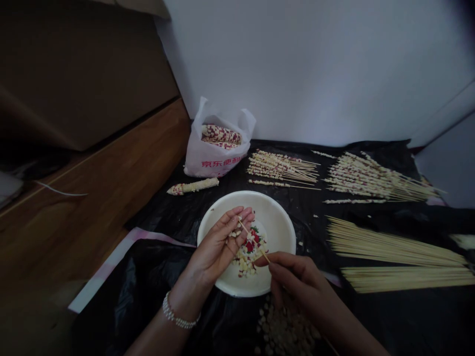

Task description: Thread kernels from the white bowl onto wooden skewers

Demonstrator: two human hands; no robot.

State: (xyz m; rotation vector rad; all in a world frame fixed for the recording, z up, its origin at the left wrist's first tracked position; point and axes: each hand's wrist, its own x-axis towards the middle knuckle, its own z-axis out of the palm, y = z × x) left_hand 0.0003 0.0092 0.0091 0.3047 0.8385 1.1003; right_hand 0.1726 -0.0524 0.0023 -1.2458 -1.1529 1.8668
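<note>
- My right hand (297, 277) is pinched on a thin skewer (265, 256), thumb and forefinger closed near its lower part, over the edge of the basin.
- My left hand (218, 244) is cupped, palm up, with a few corn kernels (233, 232) in it; the skewer's far end reaches its fingers, and I cannot tell whether they press on it.
- The skewer slants between my two hands, above a white basin (285, 222), with pale kernels along part of it.
- Inside the basin, loose kernels (247, 267), cream and dark red, lie around a red printed pattern.
- I wear a beaded bracelet (178, 319) on my left wrist.
- Below my right hand, a dim heap of pale pieces (285, 331) lies on the black plastic sheet (148, 277).
- Beyond the basin, a white bag (196, 158) holds speckled cobs (221, 133); a mostly stripped cob (196, 185) lies just in front of it.
- To the right of the bag are two piles of kernel-covered skewers, a smaller one (270, 165) and a larger one (356, 178).
- Nearer me on the right, bare sticks (386, 242) lie in two bundles.
</note>
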